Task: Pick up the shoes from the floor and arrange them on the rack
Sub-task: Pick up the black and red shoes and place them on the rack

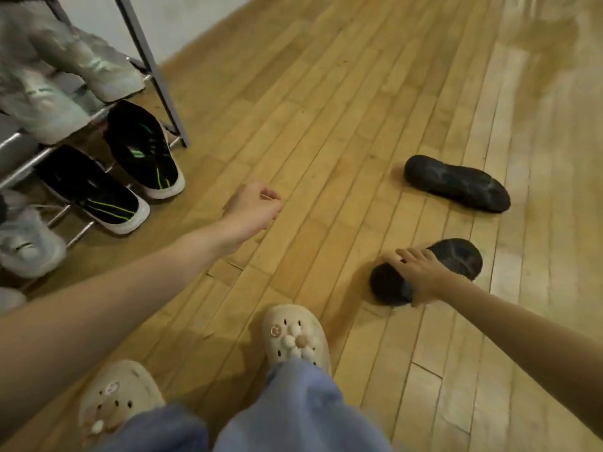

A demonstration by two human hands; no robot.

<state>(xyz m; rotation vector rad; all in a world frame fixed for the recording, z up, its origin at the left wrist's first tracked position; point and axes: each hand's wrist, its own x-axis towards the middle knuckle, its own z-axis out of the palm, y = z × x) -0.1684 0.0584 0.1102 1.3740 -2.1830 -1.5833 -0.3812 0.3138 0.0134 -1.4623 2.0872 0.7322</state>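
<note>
Two black shoes lie on the wooden floor at the right. The nearer black shoe (456,257) has my right hand (421,275) wrapped over its middle, fingers on top and thumb underneath. The farther black shoe (456,182) lies on its side, untouched. My left hand (253,207) hovers over bare floor in the middle, fingers loosely curled, holding nothing. The metal shoe rack (153,70) stands at the left edge.
On the rack's lower tier sit two black sneakers with green stripes (143,151) and a grey sneaker (26,243); pale sneakers (49,102) fill the tier above. My feet in cream clogs (295,334) stand at the bottom centre. A white wall runs behind the rack.
</note>
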